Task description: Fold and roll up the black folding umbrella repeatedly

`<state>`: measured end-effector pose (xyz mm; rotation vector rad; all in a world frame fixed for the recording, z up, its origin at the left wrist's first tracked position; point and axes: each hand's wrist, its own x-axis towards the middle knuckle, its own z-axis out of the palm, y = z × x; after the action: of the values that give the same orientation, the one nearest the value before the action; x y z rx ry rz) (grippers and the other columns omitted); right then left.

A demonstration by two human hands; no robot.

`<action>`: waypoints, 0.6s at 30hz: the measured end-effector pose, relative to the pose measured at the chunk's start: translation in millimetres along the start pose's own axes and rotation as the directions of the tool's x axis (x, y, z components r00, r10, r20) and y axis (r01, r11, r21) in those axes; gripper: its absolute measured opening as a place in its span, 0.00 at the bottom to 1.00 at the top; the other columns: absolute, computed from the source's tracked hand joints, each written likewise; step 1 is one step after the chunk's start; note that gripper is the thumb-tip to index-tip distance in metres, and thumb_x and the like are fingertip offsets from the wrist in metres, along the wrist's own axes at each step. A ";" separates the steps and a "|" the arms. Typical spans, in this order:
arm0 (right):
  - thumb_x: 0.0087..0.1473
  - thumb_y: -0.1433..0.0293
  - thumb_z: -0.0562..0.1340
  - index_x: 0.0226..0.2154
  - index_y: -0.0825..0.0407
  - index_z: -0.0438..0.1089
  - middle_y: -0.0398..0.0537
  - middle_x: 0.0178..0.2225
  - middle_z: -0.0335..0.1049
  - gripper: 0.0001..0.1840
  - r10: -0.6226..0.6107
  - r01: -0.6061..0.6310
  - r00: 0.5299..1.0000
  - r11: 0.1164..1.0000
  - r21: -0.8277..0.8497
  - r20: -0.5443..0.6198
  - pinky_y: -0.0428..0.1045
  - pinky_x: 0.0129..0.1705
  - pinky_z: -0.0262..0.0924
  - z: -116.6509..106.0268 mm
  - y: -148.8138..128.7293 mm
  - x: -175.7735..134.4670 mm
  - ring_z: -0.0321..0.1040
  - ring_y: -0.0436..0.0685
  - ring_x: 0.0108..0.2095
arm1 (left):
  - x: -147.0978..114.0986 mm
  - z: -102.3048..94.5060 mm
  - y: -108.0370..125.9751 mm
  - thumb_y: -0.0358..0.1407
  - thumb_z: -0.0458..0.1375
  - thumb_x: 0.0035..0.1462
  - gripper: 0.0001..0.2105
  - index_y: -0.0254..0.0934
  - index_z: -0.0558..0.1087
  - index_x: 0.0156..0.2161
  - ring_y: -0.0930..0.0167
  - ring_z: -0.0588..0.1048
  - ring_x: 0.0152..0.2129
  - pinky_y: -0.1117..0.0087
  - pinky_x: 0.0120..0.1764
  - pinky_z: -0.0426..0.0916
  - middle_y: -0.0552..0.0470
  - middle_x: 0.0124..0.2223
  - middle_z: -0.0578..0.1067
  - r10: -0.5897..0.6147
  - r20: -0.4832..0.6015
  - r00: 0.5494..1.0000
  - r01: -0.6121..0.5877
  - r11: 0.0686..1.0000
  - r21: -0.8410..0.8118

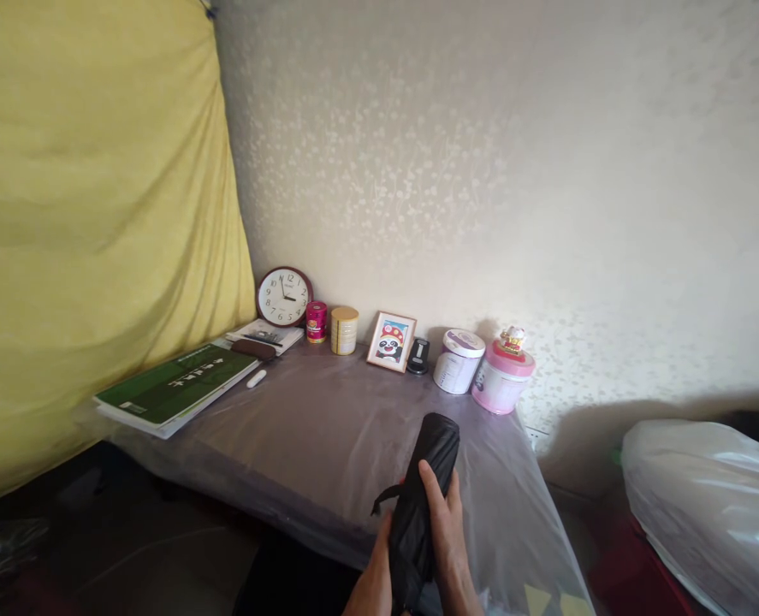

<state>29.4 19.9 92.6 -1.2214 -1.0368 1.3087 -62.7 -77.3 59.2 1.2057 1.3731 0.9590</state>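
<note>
A folded black umbrella point(425, 479) is held between both hands over the near right part of the table. It tilts up and away, and a loose black strap point(387, 496) sticks out on its left side. My left hand point(376, 571) grips the lower left of the umbrella, its fingers mostly hidden behind it. On the other side, my right hand point(444, 518) is closed around it, with the thumb lying along the top. The umbrella's lower end runs towards the bottom edge of the view.
Along the wall stand a clock point(285, 296), a pink tin point(316, 322), a yellow-lidded can point(344, 331), a panda picture frame point(391, 341), a black stapler-like object point(418, 355) and two tubs point(459, 364). Green book point(177, 383) lies left; plastic-covered table point(302, 436); white bag point(706, 496) right.
</note>
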 end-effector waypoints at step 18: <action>0.37 0.54 0.67 0.45 0.53 0.67 0.44 0.34 0.73 0.32 0.014 -0.015 1.000 0.999 0.046 0.015 0.49 0.39 0.63 2.5 4.4 0.5 0.69 0.59 0.38 | 3.4 3.8 2.1 0.28 0.53 0.44 0.43 0.43 0.35 0.63 0.59 0.70 0.48 0.65 0.48 0.63 0.41 0.64 0.51 -0.160 -0.048 0.986 0.167 0.953 0.251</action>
<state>26.4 20.1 88.5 -1.1882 -1.0042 1.3478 -58.5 -73.8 60.0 1.2478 1.6283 0.6994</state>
